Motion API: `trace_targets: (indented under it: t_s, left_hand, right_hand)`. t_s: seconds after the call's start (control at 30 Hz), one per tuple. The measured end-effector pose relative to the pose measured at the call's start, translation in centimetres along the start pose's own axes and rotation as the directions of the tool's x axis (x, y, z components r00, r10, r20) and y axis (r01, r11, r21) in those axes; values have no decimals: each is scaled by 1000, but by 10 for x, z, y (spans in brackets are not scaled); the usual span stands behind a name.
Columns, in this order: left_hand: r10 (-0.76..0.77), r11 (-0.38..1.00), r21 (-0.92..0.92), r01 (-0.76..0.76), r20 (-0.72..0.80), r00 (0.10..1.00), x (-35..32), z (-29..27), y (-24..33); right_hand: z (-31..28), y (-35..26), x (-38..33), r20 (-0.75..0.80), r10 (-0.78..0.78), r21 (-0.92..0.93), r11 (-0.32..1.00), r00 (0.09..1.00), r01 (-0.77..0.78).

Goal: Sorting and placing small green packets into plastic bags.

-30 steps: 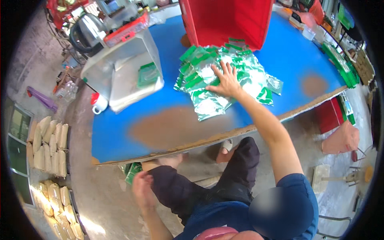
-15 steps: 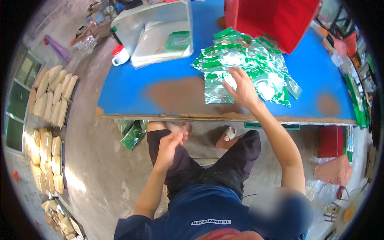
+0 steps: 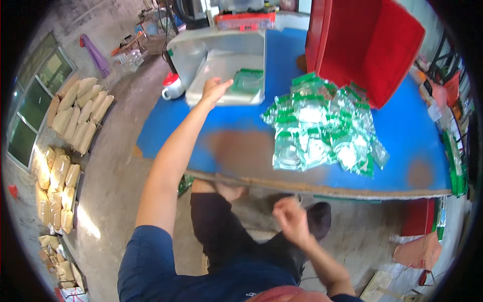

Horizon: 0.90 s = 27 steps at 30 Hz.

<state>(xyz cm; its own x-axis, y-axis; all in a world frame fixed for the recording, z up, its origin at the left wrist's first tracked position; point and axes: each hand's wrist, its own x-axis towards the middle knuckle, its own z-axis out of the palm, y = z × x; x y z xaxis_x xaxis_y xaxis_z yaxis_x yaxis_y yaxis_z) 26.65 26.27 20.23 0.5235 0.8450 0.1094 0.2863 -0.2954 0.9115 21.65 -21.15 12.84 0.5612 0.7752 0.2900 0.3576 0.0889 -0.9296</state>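
My left hand (image 3: 216,92) reaches into a translucent plastic bin (image 3: 188,49) lying on its side. Its thumb and fingers are apart over a stack of clear plastic bags (image 3: 201,79), close beside a green-edged clear bag (image 3: 249,80). Whether the fingertips touch the stack I cannot make out. Above my lap, in front of the table edge, my right hand (image 3: 293,220) is loosely curled, and nothing shows in it. A spread-out pile of shiny clear packets with green edges (image 3: 322,126) lies on the blue tabletop (image 3: 186,143).
Behind the packets a red bin (image 3: 362,45) lies tipped with its mouth toward me. A white and red mug (image 3: 172,86) stands left of the translucent bin. Filled sacks (image 3: 80,113) are stacked by the left wall. The table's front edge (image 3: 302,187) runs before my knees.
My left hand has gone from my lap up into the translucent bin. My right hand has left the packets and drawn back over my lap. The view has shifted, showing more of the table's far side.
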Motion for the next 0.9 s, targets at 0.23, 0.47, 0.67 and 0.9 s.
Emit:
trace_targets:
  t_s: [0.23, 0.47, 0.67, 0.9]
  left_hand:
    - [-418, 880, 301, 366, 127, 900, 89, 94, 2]
    - [-490, 869, 255, 423, 327, 808, 96, 109, 38]
    - [-213, 971, -50, 234, 271, 939, 100, 58, -1]
    - [-85, 601, -712, 363, 395, 915, -98, 9, 21]
  right_hand:
    - [-2, 29, -58, -37, 357, 29, 934, 933, -356]
    - [-6, 41, -55, -49, 421, 37, 907, 906, -420]
    - [-2, 23, -41, 70, 290, 71, 953, 955, -294]
    - [-24, 8, -2, -35, 250, 234, 944, 968, -235]
